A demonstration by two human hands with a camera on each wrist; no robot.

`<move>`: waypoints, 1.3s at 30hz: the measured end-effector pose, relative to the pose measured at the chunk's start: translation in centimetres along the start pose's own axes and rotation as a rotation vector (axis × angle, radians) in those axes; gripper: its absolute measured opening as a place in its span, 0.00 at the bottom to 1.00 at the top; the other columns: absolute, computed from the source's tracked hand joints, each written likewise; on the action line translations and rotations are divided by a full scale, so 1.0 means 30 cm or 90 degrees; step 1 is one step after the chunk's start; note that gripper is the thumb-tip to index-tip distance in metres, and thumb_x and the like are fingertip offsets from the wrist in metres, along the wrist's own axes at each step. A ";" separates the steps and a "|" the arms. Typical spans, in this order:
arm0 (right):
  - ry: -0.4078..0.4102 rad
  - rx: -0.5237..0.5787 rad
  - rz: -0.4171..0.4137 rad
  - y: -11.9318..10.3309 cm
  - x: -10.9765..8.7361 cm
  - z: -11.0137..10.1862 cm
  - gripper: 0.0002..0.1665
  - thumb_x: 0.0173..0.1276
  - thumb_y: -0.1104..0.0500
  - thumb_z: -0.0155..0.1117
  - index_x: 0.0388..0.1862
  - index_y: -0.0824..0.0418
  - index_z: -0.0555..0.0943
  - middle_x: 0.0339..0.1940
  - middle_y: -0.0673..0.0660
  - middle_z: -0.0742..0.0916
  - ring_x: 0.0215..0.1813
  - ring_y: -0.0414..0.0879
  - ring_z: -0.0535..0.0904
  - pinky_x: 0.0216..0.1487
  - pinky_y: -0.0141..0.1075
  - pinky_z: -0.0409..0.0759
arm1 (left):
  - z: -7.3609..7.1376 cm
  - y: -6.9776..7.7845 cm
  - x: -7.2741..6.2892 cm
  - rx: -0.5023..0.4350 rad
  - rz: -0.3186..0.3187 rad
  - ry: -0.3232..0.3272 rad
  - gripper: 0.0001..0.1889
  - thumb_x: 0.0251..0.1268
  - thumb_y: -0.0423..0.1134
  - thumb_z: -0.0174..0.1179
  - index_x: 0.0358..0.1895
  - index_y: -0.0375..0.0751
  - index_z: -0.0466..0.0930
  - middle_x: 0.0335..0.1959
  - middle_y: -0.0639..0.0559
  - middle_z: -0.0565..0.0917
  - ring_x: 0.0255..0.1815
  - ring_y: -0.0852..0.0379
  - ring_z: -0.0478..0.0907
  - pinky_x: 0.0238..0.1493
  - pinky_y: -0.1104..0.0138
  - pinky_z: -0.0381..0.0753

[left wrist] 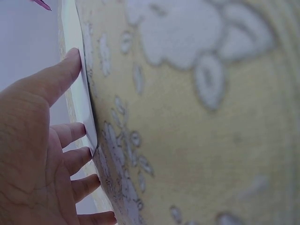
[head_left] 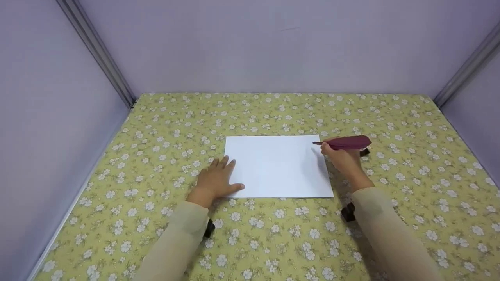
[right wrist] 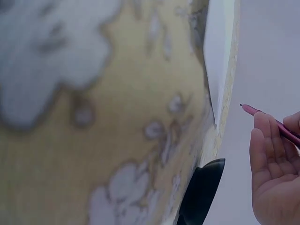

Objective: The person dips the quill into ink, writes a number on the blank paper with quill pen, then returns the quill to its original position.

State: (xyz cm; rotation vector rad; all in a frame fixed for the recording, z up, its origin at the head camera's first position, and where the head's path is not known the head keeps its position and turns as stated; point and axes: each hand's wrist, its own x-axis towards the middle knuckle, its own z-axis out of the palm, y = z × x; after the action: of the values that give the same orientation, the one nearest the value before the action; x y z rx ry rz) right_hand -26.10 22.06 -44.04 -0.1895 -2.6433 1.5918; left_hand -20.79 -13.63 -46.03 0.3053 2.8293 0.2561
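Note:
A white sheet of paper (head_left: 277,168) lies on the flowered cloth. My left hand (head_left: 216,179) rests flat on the sheet's left edge with fingers spread, and the thumb reaches onto its lower left corner. In the left wrist view, the thumb and some of the fingertips (left wrist: 72,54) touch the paper (left wrist: 79,89). Over the sheet's upper right edge, my right hand (head_left: 343,158) pinches a dark red feather-shaped pen (head_left: 349,143) between thumb and fingers. The pen's tip (right wrist: 243,107) points left and looks raised above the paper. The feather end extends to the right.
A small black object (head_left: 364,152) sits partly hidden behind the right hand; a black shape (right wrist: 201,192) also stands near it in the right wrist view. Yellow flowered cloth (head_left: 175,128) covers the table. Pale panels (head_left: 254,47) with metal posts (head_left: 97,50) enclose the back and sides.

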 end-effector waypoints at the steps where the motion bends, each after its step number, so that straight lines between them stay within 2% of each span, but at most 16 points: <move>1: -0.002 0.004 -0.010 -0.001 0.002 0.006 0.17 0.67 0.52 0.62 0.46 0.62 0.84 0.36 0.59 0.88 0.36 0.49 0.84 0.29 0.31 0.76 | 0.001 0.000 0.000 -0.002 0.000 0.000 0.47 0.61 0.69 0.51 0.77 0.49 0.47 0.77 0.48 0.44 0.75 0.42 0.40 0.67 0.42 0.51; 4: -0.010 -0.006 -0.020 -0.007 0.004 0.023 0.16 0.67 0.53 0.61 0.46 0.63 0.84 0.36 0.59 0.88 0.41 0.52 0.84 0.34 0.32 0.78 | 0.001 0.000 -0.001 -0.005 -0.003 -0.003 0.47 0.60 0.69 0.51 0.77 0.50 0.46 0.77 0.48 0.44 0.75 0.42 0.40 0.67 0.42 0.51; 9: -0.015 -0.051 0.034 -0.022 0.006 0.042 0.18 0.68 0.49 0.60 0.48 0.59 0.83 0.37 0.56 0.88 0.43 0.50 0.83 0.41 0.36 0.78 | -0.003 0.001 0.000 -0.009 -0.004 -0.006 0.47 0.60 0.70 0.51 0.77 0.50 0.46 0.77 0.49 0.44 0.76 0.43 0.39 0.68 0.42 0.50; 21: -0.046 -0.035 0.100 -0.032 0.007 0.059 0.16 0.66 0.51 0.63 0.46 0.59 0.83 0.34 0.54 0.88 0.41 0.49 0.81 0.40 0.36 0.76 | -0.010 0.006 -0.006 0.004 0.003 0.001 0.46 0.61 0.69 0.51 0.77 0.49 0.48 0.77 0.48 0.46 0.75 0.42 0.42 0.66 0.42 0.54; 33: -0.084 -0.056 0.077 -0.033 0.003 0.064 0.14 0.67 0.52 0.62 0.45 0.60 0.83 0.36 0.55 0.88 0.41 0.49 0.80 0.41 0.38 0.75 | -0.017 0.009 -0.013 -0.006 0.005 0.003 0.46 0.62 0.68 0.51 0.77 0.48 0.48 0.77 0.47 0.45 0.75 0.41 0.42 0.67 0.41 0.52; 39: -0.099 -0.040 0.068 -0.032 0.002 0.069 0.15 0.67 0.53 0.63 0.47 0.61 0.83 0.36 0.55 0.88 0.40 0.50 0.80 0.41 0.37 0.76 | -0.015 0.010 -0.014 -0.008 0.003 0.000 0.46 0.61 0.68 0.52 0.77 0.49 0.48 0.77 0.47 0.45 0.75 0.42 0.42 0.67 0.41 0.52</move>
State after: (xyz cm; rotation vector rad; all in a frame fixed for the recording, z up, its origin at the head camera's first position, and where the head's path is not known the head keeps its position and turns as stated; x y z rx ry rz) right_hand -26.45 19.81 -44.16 -0.2209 -2.8489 1.6177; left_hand -20.49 -13.51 -45.46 0.3091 2.8266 0.2739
